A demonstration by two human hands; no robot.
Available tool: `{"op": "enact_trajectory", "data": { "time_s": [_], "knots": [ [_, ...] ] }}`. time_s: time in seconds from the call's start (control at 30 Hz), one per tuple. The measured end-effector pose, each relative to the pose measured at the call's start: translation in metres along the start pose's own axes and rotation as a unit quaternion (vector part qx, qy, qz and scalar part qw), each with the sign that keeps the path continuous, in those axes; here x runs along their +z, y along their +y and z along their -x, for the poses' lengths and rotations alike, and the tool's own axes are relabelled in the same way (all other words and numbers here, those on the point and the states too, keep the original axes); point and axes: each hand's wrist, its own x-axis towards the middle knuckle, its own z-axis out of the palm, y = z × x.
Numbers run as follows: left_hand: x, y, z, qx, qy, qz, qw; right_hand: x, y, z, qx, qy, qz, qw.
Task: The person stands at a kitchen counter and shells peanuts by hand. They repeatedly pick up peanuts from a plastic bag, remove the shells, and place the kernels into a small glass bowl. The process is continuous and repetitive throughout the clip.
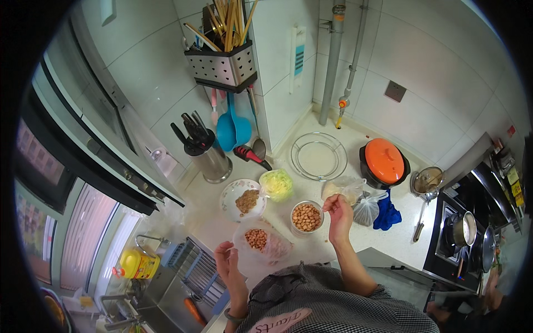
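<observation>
My left hand, fingers curled, is at the left edge of a clear plastic bag on the counter. Whether its fingertips pinch the bag's edge cannot be made out. Reddish peanuts show through the bag's mouth. To the right, a round clear container is filled with peanuts. My right hand is raised just right of this container, its fingers loosely bent and apart, with nothing visible in them. A floral-rimmed plate with a brown crumbly heap lies beyond the bag.
Half a cabbage, a wire rack, an orange-lidded pot, tied plastic bags and a blue cloth surround the work area. A knife block stands back left. The sink is left, the stove right.
</observation>
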Motion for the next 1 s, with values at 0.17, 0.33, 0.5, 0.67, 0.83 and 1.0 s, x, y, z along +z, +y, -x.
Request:
{"op": "enact_trajectory", "data": {
  "time_s": [0.17,0.33,0.5,0.67,0.83,1.0],
  "knots": [
    [-0.006,-0.038,0.011,0.023,0.061,-0.174,0.983,0.002,0.0,0.003,-0.012,0.005,-0.049,0.999],
    [-0.015,-0.067,0.008,-0.041,0.058,-0.182,0.981,0.01,0.013,0.019,0.044,-0.152,0.032,0.987],
    [-0.016,-0.069,0.005,-0.06,0.033,-0.158,0.985,0.035,0.067,0.046,0.217,-0.439,0.21,0.847],
    [-0.018,-0.074,0.004,-0.063,-0.049,-0.011,0.997,0.047,0.177,0.058,0.087,-0.485,0.55,0.674],
    [0.009,-0.05,0.019,-0.038,-0.241,-0.083,0.966,0.036,0.194,0.064,0.234,-0.378,0.506,0.74],
    [0.007,-0.045,0.025,-0.053,-0.22,-0.044,0.973,0.028,0.191,0.06,0.449,-0.308,0.143,0.826]
  ]
}}
